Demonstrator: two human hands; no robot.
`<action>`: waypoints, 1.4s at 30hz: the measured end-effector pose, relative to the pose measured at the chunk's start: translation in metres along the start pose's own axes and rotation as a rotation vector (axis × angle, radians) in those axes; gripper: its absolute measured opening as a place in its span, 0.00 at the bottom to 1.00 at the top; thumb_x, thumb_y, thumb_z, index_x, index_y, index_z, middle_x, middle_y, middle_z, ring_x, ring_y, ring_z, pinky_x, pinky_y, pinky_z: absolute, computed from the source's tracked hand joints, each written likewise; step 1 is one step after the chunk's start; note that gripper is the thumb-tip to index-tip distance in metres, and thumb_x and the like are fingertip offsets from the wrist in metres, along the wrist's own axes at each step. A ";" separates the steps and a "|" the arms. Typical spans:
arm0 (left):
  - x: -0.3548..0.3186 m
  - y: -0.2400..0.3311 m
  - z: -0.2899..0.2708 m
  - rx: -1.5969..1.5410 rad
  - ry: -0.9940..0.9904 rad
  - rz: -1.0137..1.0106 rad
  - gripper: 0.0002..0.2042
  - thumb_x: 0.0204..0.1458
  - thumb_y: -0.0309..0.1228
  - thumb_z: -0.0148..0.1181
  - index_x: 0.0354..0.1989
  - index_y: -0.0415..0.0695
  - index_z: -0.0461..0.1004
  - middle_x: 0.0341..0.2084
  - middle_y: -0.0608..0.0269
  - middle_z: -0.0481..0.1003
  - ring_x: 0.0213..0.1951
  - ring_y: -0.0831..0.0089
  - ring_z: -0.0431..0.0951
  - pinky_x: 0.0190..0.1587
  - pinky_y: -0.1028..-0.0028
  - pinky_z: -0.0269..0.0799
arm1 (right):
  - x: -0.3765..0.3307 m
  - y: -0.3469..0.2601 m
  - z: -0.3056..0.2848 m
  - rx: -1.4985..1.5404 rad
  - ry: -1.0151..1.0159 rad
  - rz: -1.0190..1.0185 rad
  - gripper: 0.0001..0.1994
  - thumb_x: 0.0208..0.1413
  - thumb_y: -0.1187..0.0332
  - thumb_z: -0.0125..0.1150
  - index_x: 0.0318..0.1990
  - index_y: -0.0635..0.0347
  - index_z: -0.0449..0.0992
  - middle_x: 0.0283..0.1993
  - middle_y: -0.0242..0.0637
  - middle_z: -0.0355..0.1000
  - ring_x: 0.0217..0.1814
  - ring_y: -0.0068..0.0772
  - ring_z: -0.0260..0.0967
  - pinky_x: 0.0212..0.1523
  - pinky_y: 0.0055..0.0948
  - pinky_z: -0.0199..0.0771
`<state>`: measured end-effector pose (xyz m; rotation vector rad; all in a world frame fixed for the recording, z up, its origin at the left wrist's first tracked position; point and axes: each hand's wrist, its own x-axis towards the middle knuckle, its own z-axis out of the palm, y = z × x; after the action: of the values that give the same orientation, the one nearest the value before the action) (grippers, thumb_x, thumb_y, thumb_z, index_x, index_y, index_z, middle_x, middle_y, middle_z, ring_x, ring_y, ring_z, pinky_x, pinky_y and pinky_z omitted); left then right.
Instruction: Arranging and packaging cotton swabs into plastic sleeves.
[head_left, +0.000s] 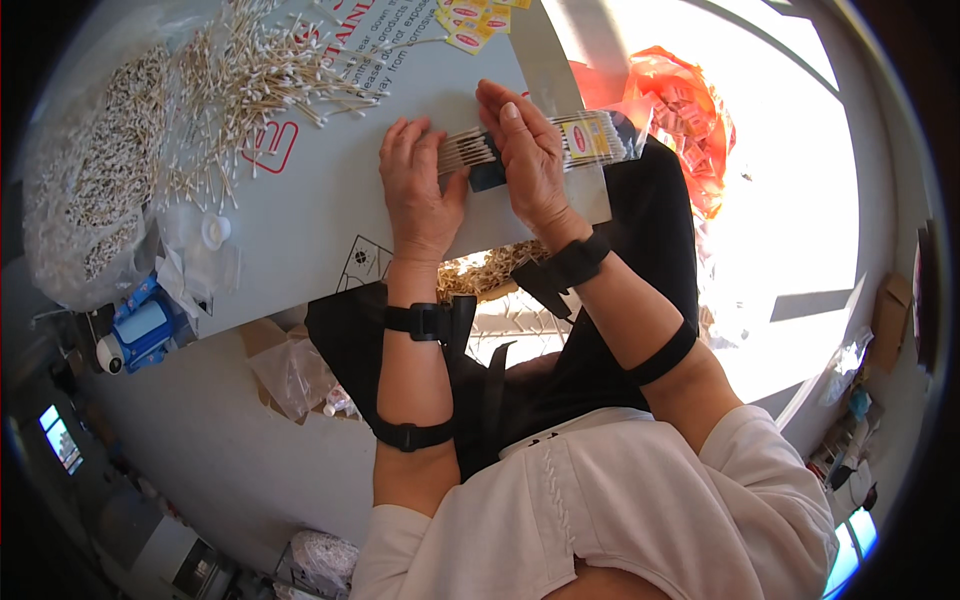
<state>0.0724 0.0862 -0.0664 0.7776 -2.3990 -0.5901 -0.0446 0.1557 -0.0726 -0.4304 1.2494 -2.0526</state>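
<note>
A flat bundle of cotton swabs [465, 152] lies across the right part of the grey table, with a dark strip [487, 176] by it. My left hand [418, 195] is closed at the bundle's left end, swab tips between thumb and bent fingers. Over its middle, my right hand [530, 165] presses down with the fingers together, hiding part of the swabs. To the right of that hand, the swabs show inside a clear plastic sleeve [618, 138] bearing a yellow label [585, 138].
Loose cotton swabs [250, 75] are heaped at the far left beside a large clear bag of swabs [100, 160]. Yellow labels [470, 30] lie at the far edge. A blue-and-white device [140, 328] sits at the left corner. Beyond the table's right edge is a red bag [690, 120].
</note>
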 end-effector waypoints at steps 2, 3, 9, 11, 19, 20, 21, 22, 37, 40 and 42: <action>-0.002 0.001 0.002 -0.021 0.002 -0.002 0.26 0.37 0.21 0.67 0.50 0.41 0.70 0.56 0.54 0.66 0.60 0.52 0.62 0.62 0.58 0.59 | 0.000 0.001 -0.001 0.002 0.004 0.007 0.19 0.67 0.66 0.44 0.59 0.71 0.66 0.61 0.46 0.65 0.66 0.36 0.60 0.68 0.32 0.58; -0.002 0.002 0.003 -0.040 0.004 -0.005 0.25 0.39 0.21 0.66 0.51 0.41 0.69 0.56 0.54 0.66 0.61 0.53 0.62 0.62 0.59 0.59 | 0.001 0.001 -0.002 0.007 0.001 0.002 0.19 0.67 0.66 0.44 0.59 0.70 0.66 0.61 0.46 0.65 0.66 0.36 0.60 0.68 0.32 0.58; 0.005 0.002 0.009 -0.365 0.075 -0.136 0.22 0.54 0.23 0.55 0.58 0.37 0.62 0.59 0.48 0.62 0.61 0.50 0.62 0.62 0.61 0.59 | -0.002 0.002 0.004 -0.083 -0.064 -0.023 0.19 0.68 0.66 0.43 0.59 0.70 0.65 0.61 0.46 0.65 0.66 0.35 0.60 0.68 0.31 0.58; 0.004 0.008 0.013 -0.347 0.067 -0.124 0.21 0.56 0.23 0.53 0.59 0.37 0.61 0.59 0.48 0.62 0.61 0.51 0.62 0.62 0.61 0.59 | -0.004 0.003 0.002 -0.139 -0.085 -0.026 0.19 0.68 0.66 0.43 0.60 0.70 0.65 0.61 0.45 0.65 0.66 0.34 0.60 0.68 0.31 0.58; 0.010 -0.019 -0.010 -0.247 0.198 -0.243 0.19 0.50 0.19 0.55 0.52 0.40 0.68 0.52 0.55 0.67 0.54 0.56 0.66 0.56 0.63 0.65 | -0.009 -0.001 0.003 -0.101 -0.060 -0.007 0.19 0.68 0.67 0.41 0.60 0.70 0.64 0.64 0.44 0.62 0.68 0.34 0.58 0.69 0.31 0.56; 0.018 -0.031 -0.019 -0.067 0.208 -0.209 0.19 0.47 0.18 0.58 0.49 0.42 0.71 0.48 0.56 0.68 0.51 0.58 0.66 0.54 0.63 0.66 | -0.009 -0.002 0.003 -0.087 -0.057 0.006 0.19 0.68 0.67 0.40 0.60 0.71 0.63 0.64 0.45 0.62 0.68 0.35 0.57 0.69 0.31 0.56; 0.030 -0.042 -0.029 0.112 0.214 -0.174 0.19 0.43 0.17 0.60 0.46 0.45 0.74 0.44 0.58 0.69 0.49 0.60 0.66 0.52 0.63 0.66 | -0.009 -0.001 0.003 -0.086 -0.057 0.008 0.19 0.68 0.67 0.40 0.60 0.71 0.63 0.64 0.45 0.62 0.68 0.35 0.57 0.69 0.31 0.56; 0.040 -0.052 -0.037 0.111 0.213 -0.174 0.19 0.43 0.17 0.60 0.46 0.45 0.74 0.44 0.58 0.69 0.49 0.60 0.66 0.52 0.63 0.66 | -0.008 -0.001 0.001 -0.063 -0.058 0.007 0.19 0.68 0.67 0.40 0.61 0.71 0.63 0.64 0.46 0.61 0.68 0.36 0.57 0.70 0.32 0.56; 0.057 -0.045 -0.028 0.189 -0.223 0.042 0.09 0.39 0.23 0.67 0.27 0.47 0.73 0.37 0.68 0.69 0.47 0.61 0.65 0.50 0.60 0.61 | -0.006 0.000 -0.002 -0.022 -0.034 0.020 0.19 0.68 0.66 0.43 0.60 0.69 0.65 0.61 0.43 0.64 0.65 0.32 0.60 0.67 0.28 0.59; 0.060 -0.044 -0.025 0.114 -0.027 0.015 0.10 0.38 0.23 0.67 0.29 0.47 0.74 0.38 0.68 0.69 0.47 0.61 0.65 0.50 0.60 0.62 | -0.006 0.001 0.000 -0.015 -0.038 0.023 0.19 0.68 0.66 0.43 0.60 0.69 0.65 0.61 0.43 0.65 0.65 0.32 0.61 0.67 0.28 0.60; 0.074 -0.054 -0.032 0.205 0.000 0.006 0.09 0.38 0.22 0.67 0.29 0.47 0.74 0.38 0.67 0.69 0.47 0.61 0.65 0.50 0.60 0.62 | -0.007 0.001 0.000 0.014 -0.016 0.010 0.18 0.67 0.65 0.47 0.59 0.67 0.68 0.58 0.41 0.68 0.62 0.29 0.64 0.64 0.26 0.62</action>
<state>0.0631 -0.0079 -0.0452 0.8542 -2.4876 -0.3440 -0.0396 0.1599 -0.0729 -0.4326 1.2247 -2.0449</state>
